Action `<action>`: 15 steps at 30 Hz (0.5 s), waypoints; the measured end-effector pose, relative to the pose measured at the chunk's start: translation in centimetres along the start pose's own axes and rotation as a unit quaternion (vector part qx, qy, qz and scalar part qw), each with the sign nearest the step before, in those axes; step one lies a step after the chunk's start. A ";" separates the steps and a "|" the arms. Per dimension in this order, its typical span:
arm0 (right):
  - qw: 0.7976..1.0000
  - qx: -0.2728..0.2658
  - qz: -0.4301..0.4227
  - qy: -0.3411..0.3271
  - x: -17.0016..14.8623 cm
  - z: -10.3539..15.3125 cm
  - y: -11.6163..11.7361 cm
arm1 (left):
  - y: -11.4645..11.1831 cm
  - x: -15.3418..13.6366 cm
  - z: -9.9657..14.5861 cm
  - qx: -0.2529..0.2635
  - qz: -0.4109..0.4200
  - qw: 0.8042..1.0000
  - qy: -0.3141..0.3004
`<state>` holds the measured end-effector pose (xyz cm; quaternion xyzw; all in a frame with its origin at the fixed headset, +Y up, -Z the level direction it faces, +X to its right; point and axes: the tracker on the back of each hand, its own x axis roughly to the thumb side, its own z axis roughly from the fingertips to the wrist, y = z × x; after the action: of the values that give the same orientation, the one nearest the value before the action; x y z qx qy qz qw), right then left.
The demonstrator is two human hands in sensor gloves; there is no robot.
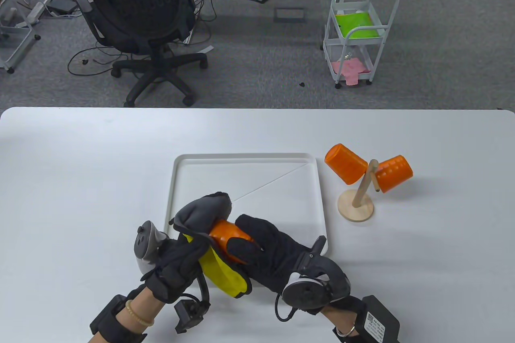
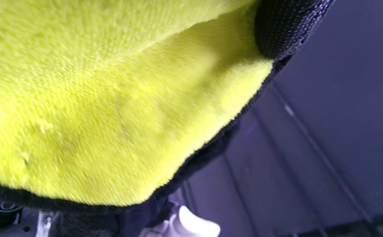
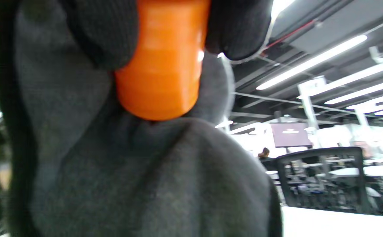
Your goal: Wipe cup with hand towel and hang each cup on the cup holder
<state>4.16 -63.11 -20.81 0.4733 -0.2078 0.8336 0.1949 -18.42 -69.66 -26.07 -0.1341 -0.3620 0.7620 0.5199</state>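
An orange cup (image 1: 227, 234) is held over the near left part of the white tray (image 1: 318, 198). My right hand (image 1: 257, 248) grips it, fingers curled round its side. My left hand (image 1: 181, 254) holds the hand towel (image 1: 207, 208), grey outside and yellow inside (image 1: 221, 274), wrapped against the cup's far end. The right wrist view shows the orange cup (image 3: 161, 65) between gloved fingers (image 3: 102, 29) with the grey towel (image 3: 129, 177) bunched under it. Yellow towel (image 2: 96, 98) fills the left wrist view. Two orange cups (image 1: 346, 163) (image 1: 395, 174) hang on the wooden cup holder (image 1: 356, 204) to the tray's right.
The white table (image 1: 80, 158) stretches out around the tray. Behind its far edge stand a black office chair (image 1: 141, 17) and a white trolley (image 1: 356, 37) on the grey carpet.
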 end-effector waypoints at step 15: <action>0.995 0.006 0.100 -0.027 0.9 0.1 1.0 | -0.7 -2.5 0.5 0.022 0.074 0.992 0.101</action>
<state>3.25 -63.88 -20.19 0.4739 -0.2539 0.8370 0.1021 -17.17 -71.92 -25.70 -0.2251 -0.2801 0.7888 0.4987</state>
